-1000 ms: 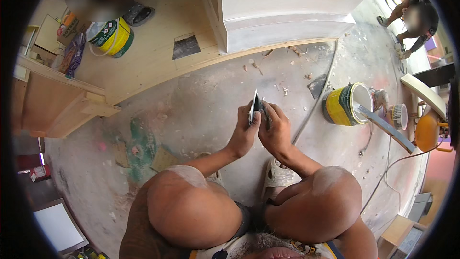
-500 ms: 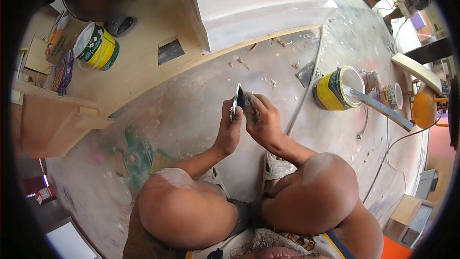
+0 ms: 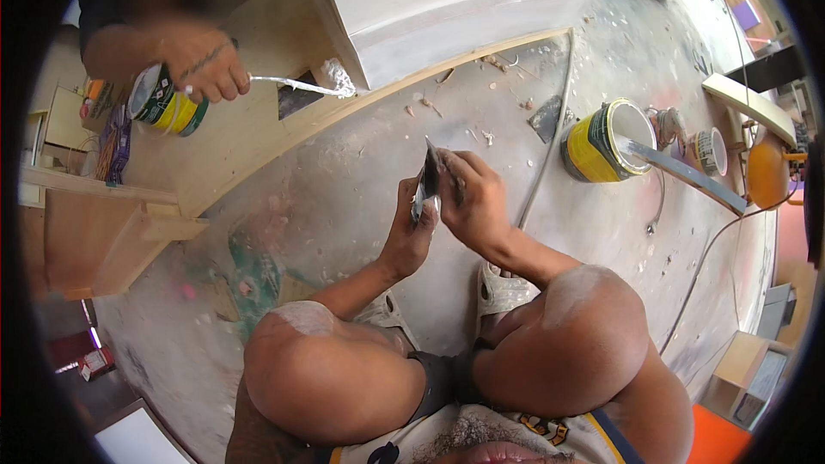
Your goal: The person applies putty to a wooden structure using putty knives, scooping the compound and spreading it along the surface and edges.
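Note:
In the middle of the view my hands meet over the floor, in front of my bent knees. My left hand (image 3: 407, 239) is closed around a flat, thin scraper blade (image 3: 418, 204) with white paste on it. My right hand (image 3: 478, 210) grips a dark putty knife (image 3: 431, 168), its blade seen nearly edge-on against the left one. The handles are mostly hidden by my fingers.
A co-worker's hand (image 3: 206, 67) holds a thin rod with a wet white clump (image 3: 339, 79) over the wooden platform (image 3: 232, 159). Yellow-green buckets stand left (image 3: 187, 117) and right (image 3: 586, 150); a metal strip (image 3: 687, 175) rests on the right one. A hose (image 3: 550, 155) crosses the floor.
The co-worker's hand has come in at the upper left with the white-tipped rod. My right hand's blade has shifted slightly against the left one. At the upper right, another person has moved partly out of view.

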The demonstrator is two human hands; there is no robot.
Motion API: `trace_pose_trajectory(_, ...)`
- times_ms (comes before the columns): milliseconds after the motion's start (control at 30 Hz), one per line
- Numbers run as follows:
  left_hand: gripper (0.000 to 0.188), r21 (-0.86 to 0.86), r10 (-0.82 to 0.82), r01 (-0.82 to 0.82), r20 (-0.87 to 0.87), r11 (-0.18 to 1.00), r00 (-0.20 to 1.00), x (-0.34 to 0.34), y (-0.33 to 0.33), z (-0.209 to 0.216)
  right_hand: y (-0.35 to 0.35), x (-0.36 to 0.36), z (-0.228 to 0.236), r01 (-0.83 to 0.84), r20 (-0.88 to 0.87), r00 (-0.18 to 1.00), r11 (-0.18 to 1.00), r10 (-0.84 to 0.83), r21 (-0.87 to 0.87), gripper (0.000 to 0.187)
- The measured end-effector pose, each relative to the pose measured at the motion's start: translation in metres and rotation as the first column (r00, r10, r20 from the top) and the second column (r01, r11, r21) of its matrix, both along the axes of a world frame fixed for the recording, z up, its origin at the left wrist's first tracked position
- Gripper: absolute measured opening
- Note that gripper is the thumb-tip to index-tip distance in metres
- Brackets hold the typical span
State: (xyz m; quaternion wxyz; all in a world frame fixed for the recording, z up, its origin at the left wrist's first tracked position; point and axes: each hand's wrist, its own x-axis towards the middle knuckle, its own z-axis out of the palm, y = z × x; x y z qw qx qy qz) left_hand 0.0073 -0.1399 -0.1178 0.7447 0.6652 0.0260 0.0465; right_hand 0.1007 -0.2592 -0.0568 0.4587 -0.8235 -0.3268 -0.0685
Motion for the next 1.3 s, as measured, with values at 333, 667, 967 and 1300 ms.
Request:
trace_pose_trajectory(333,0.049,-0.031,0.006,-0.003,0.083,1.000,0.997,0.009,0.003,0.009,-0.002,-0.009,0.005,-0.097,0.057,0.994,0.992,0.092,0.079,0.033)
trace_pose_trajectory(667,0.050,-0.078,-0.058,0.061,0.032,0.995,0.998,0.007,0.010,0.004,-0.004,-0.003,0.006,-0.066,-0.015,0.998,0.993,0.068,0.097,0.033)
trace_pose_trajectory(967,0.055,-0.277,-0.051,0.039,-0.036,0.960,0.998,0.009,0.005,0.015,-0.006,-0.007,0.007,-0.103,0.019,0.995,0.993,0.102,0.066,0.030)
trace_pose_trajectory(1300,0.045,-0.284,0.023,-0.085,-0.215,0.955,0.976,0.006,0.024,0.001,-0.029,0.036,0.000,0.075,-0.641,0.760,0.966,0.105,0.247,0.023)
